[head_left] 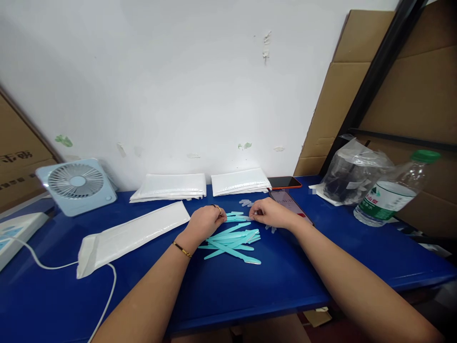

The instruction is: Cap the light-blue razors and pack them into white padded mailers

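My left hand (207,223), with a ring and a bracelet, is closed on the handle end of a turquoise eyebrow razor (236,218). My right hand (270,212) pinches what looks like a small clear blade cap at the razor's other end. Its exact fit on the blade is too small to tell. Just below the hands, several turquoise razors (228,244) lie in a loose, crossed pile on the table. Small translucent caps (245,203) are scattered behind my right hand, and a few more lie beneath its wrist.
A long white padded mailer (135,233) lies at left, beside a light blue fan (76,186) and its white cable. Mailer stacks (171,186) rest against the wall. Phones (291,205) lie behind my right hand. A green-capped bottle (389,195) and a bagged cup (352,171) stand right.
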`<state>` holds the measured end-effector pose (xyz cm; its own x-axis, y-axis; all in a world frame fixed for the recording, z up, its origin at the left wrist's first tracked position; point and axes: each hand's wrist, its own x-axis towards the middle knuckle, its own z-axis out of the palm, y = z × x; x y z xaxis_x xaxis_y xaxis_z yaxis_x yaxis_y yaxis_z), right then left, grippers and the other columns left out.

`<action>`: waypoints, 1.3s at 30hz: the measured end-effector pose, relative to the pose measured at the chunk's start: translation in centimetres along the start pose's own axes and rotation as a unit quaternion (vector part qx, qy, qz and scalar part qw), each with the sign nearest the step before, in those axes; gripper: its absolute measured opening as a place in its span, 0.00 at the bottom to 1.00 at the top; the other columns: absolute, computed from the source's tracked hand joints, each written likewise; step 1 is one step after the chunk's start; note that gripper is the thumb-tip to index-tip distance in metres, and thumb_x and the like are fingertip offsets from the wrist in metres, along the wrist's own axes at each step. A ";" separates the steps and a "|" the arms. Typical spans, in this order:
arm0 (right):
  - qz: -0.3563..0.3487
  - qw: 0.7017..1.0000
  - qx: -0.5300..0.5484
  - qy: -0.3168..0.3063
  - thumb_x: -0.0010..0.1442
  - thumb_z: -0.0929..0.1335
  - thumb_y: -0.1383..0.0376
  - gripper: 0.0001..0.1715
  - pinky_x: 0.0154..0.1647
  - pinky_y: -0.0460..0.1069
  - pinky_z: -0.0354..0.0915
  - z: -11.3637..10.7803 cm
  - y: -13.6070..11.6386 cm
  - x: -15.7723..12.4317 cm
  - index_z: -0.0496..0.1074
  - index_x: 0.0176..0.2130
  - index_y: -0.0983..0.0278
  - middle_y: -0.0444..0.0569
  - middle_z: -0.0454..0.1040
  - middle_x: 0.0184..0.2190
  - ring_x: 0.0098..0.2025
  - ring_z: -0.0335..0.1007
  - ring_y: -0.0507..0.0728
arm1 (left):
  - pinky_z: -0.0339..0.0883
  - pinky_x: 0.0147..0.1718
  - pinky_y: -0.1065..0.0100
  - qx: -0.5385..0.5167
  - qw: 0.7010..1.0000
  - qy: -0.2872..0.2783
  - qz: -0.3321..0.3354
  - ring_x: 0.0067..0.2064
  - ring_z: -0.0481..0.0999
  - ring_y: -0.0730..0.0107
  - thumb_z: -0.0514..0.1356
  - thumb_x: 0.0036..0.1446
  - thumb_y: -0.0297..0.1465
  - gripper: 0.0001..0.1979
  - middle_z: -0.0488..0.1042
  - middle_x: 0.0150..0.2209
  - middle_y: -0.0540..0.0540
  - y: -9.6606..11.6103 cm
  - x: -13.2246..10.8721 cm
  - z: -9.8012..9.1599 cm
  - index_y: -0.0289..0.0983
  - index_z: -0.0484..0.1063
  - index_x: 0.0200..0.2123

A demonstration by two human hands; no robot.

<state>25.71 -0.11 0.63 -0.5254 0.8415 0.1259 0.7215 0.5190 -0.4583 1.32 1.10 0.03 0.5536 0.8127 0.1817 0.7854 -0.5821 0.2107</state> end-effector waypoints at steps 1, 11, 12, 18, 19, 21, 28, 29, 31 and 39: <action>-0.003 1.000 0.000 0.000 0.53 0.63 0.68 0.10 0.29 0.47 0.63 0.0 0.1 0.0 0.75 0.30 0.63 0.46 0.76 0.29 0.28 0.69 0.53 | 0.58 0.29 0.72 0.000 1.000 0.004 0.002 0.33 0.71 0.69 0.53 0.54 0.33 0.09 0.75 0.33 0.48 0.0 0.0 0.0 0.40 0.73 0.30; -0.020 0.999 -0.007 0.030 0.53 0.64 0.68 0.10 0.30 0.45 0.62 1.0 -0.9 0.6 0.75 0.32 0.63 0.47 0.75 0.30 0.30 0.69 0.53 | 0.59 0.30 0.72 0.000 1.000 0.007 0.014 0.34 0.71 0.69 0.52 0.56 0.34 0.10 0.74 0.33 0.49 0.4 0.1 0.0 0.40 0.73 0.32; -0.023 0.999 -0.011 0.038 0.54 0.64 0.68 0.10 0.31 0.45 0.62 1.1 -1.0 0.8 0.75 0.31 0.63 0.47 0.75 0.31 0.31 0.69 0.53 | 0.59 0.30 0.72 0.001 1.000 0.004 0.009 0.35 0.72 0.68 0.52 0.56 0.34 0.10 0.74 0.33 0.48 0.5 0.2 0.1 0.40 0.73 0.32; 0.043 0.992 -0.033 0.112 0.54 0.64 0.64 0.11 0.33 0.46 0.62 -1.0 0.8 0.1 0.76 0.33 0.61 0.47 0.76 0.31 0.32 0.70 0.54 | 0.60 0.31 0.71 -0.047 0.998 0.028 -0.030 0.36 0.71 0.67 0.55 0.52 0.35 0.09 0.74 0.33 0.48 0.8 0.1 0.0 0.40 0.72 0.34; 0.063 0.992 -0.040 0.104 0.53 0.64 0.64 0.10 0.31 0.46 0.61 -1.5 1.3 -0.2 0.76 0.32 0.61 0.47 0.76 0.30 0.31 0.70 0.54 | 0.60 0.29 0.71 -0.068 0.997 0.016 -0.027 0.34 0.71 0.68 0.55 0.51 0.37 0.10 0.73 0.32 0.48 0.9 0.0 -0.1 0.40 0.72 0.33; 0.095 0.991 -0.052 0.079 0.52 0.65 0.64 0.09 0.28 0.45 0.60 -2.2 2.0 -0.7 0.76 0.29 0.61 0.46 0.76 0.26 0.29 0.70 0.54 | 0.60 0.26 0.72 -0.098 0.995 -0.019 -0.013 0.32 0.71 0.69 0.57 0.49 0.41 0.12 0.73 0.31 0.48 1.2 -0.2 -0.1 0.40 0.73 0.31; 0.087 0.993 -0.068 0.030 0.47 0.69 0.63 0.07 0.27 0.45 0.60 -1.1 1.8 -0.5 0.74 0.30 0.61 0.45 0.76 0.27 0.28 0.70 0.54 | 0.57 0.24 0.73 -0.086 0.995 -0.049 -0.019 0.29 0.70 0.70 0.56 0.48 0.34 0.06 0.74 0.28 0.49 1.4 -0.4 0.2 0.40 0.72 0.27; 0.082 0.994 -0.068 0.028 0.48 0.69 0.64 0.05 0.27 0.45 0.60 -0.8 1.7 -0.3 0.74 0.29 0.62 0.45 0.75 0.26 0.27 0.70 0.53 | 0.57 0.24 0.73 -0.085 0.995 -0.046 -0.021 0.29 0.70 0.70 0.56 0.49 0.33 0.06 0.74 0.28 0.49 1.3 -0.4 0.3 0.40 0.71 0.27; 0.073 0.995 -0.062 0.028 0.48 0.68 0.67 0.02 0.26 0.45 0.59 -0.3 1.8 -0.1 0.72 0.27 0.63 0.46 0.74 0.25 0.26 0.69 0.53 | 0.56 0.24 0.73 -0.083 0.995 -0.040 -0.027 0.29 0.70 0.70 0.56 0.49 0.34 0.06 0.73 0.27 0.49 1.2 -0.4 0.4 0.40 0.71 0.27; 0.095 0.920 0.330 0.190 0.50 0.68 0.58 0.14 0.32 0.48 0.68 0.1 0.5 0.4 0.67 0.35 0.64 0.46 0.72 0.27 0.31 0.72 0.54 | 0.61 0.27 0.73 -0.237 0.968 0.040 -0.076 0.28 0.69 0.73 0.55 0.51 0.37 0.10 0.72 0.28 0.50 0.3 0.0 -0.1 0.37 0.70 0.32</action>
<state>25.84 0.48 0.38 -0.1331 0.9641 0.2299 0.2878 0.2596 -0.9218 1.58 0.95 0.17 0.4035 0.8963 0.1838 0.6309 -0.4180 0.6536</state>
